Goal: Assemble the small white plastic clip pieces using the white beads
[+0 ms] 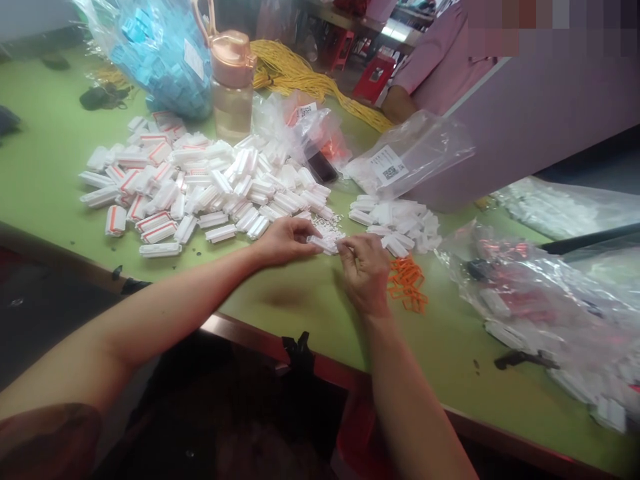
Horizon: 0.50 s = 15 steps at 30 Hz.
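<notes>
My left hand (287,240) is closed on one end of a white plastic connector housing (320,241), held just above the green table. At its other end, my right hand (366,270) has thumb and finger pinched together; whatever sits between those fingertips is too small to make out. Behind the fingertips lies a little heap of tiny white pieces (330,225). A big pile of white housings (215,173), some with orange strips, spreads to the left. Smaller white parts (400,220) lie beyond my right hand, and orange rectangular frames (407,283) beside it.
A water bottle (233,87) and a bag of blue parts (160,60) stand at the back. Yellow cables (310,70) run behind. Plastic bags (530,287) of parts cover the right side. Across the table, a person's pink sleeve (430,50) shows near a grey panel (540,107).
</notes>
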Motion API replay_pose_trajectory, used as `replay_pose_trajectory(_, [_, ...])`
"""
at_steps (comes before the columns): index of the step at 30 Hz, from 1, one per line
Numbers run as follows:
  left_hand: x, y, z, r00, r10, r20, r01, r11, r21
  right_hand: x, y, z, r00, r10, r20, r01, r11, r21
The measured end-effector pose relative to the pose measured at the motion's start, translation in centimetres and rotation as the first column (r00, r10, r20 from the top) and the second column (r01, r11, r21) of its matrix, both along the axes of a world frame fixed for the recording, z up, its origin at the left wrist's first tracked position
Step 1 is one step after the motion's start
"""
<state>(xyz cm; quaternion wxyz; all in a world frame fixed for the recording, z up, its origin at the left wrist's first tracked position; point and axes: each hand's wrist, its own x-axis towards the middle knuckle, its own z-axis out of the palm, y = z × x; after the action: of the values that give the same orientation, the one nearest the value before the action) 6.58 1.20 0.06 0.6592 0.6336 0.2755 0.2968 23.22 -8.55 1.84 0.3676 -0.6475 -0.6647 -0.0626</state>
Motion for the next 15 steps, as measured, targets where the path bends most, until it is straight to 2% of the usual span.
replay_pose_trajectory(4, [-0.04,-0.1,0.22,1.0,-0.015,-0.013,0.015,1.0,0.027,-0.1,0.01,-0.31,0.994,-0.009,0.111,0.009,1.0,-0.004])
replay_pose_trajectory(8, [-0.17,-0.25,0.51,0.999,-0.022,-0.04,0.024,0.999,0.046,-0.11,0.05,-0.52,0.98,-0.003,0.201,-0.012,0.997,0.074])
replay_pose_trajectory(12, [-0.2,-0.28,0.62,0.999,-0.025,-0.042,0.027,0.998,0.051,-0.17,0.07,-0.59,0.971,0.026,0.238,-0.054,0.992,0.112])
replay_pose_trajectory(15, [-0.11,-0.23,0.38,1.0,-0.023,-0.022,0.024,0.999,0.04,-0.24,-0.01,-0.48,0.958,0.0,0.287,-0.035,0.993,0.117])
